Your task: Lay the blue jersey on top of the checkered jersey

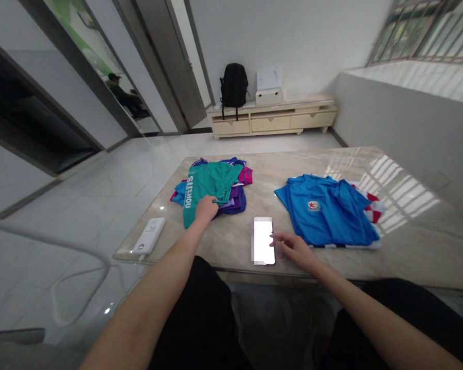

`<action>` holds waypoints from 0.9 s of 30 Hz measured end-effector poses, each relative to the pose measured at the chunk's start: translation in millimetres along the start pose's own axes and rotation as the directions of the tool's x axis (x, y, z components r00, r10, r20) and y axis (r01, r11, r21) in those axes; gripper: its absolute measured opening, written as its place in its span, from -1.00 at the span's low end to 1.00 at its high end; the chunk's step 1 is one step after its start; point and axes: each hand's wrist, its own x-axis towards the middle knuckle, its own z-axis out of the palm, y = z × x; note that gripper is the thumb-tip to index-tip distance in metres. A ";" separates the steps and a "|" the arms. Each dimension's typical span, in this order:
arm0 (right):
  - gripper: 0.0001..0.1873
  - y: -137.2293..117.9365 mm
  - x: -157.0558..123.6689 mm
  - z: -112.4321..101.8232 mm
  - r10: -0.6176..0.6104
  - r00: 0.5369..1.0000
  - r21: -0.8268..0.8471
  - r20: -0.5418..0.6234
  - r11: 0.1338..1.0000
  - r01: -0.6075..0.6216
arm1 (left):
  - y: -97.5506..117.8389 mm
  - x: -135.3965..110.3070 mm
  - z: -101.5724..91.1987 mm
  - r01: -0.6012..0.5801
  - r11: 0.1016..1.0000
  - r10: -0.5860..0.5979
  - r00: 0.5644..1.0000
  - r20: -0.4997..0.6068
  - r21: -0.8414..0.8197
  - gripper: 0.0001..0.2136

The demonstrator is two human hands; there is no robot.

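My left hand point(206, 209) grips the edge of a teal jersey point(210, 182) with white lettering down its side. That jersey lies on a heap of purple, pink and blue garments point(237, 201). My right hand point(291, 248) is spread open, its fingertips at the right edge of a smartphone point(263, 241) with a lit white screen. To the right lies a folded blue jersey point(326, 210) with a red-star badge, on top of a red-and-white checked garment point(373, 209). A white power bank point(149, 235) lies near the table's left edge.
All this lies on a beige marble table point(278, 172). Beyond it, a black backpack point(234, 86) and a white box point(269, 86) stand on a low cream cabinet point(272, 121). A mirrored door point(96, 67) reflects a seated person. A white cable point(57, 246) runs at the lower left.
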 end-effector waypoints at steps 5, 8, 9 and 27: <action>-0.54 -0.3 -0.6 -0.2 -0.005 1.000 -0.008 0.000 1.000 0.005 | 1.2 -1.0 -1.0 0.003 1.000 -0.003 1.000 0.002 -0.002 -0.81; -0.55 1.1 -0.3 -0.2 -0.001 1.000 -0.012 -0.011 1.000 0.001 | 1.4 -0.7 -0.6 0.008 1.000 -0.008 1.000 0.003 -0.001 -0.80; -0.54 1.6 0.0 -0.2 0.001 1.000 -0.012 -0.011 1.000 -0.001 | 1.5 -0.6 -0.6 0.010 1.000 -0.010 1.000 0.004 -0.001 -0.80; -0.63 0.3 0.7 -1.0 0.008 0.999 -0.027 -0.051 1.000 -0.010 | 0.5 0.1 -0.6 0.015 1.000 -0.015 1.000 0.010 -0.001 -0.79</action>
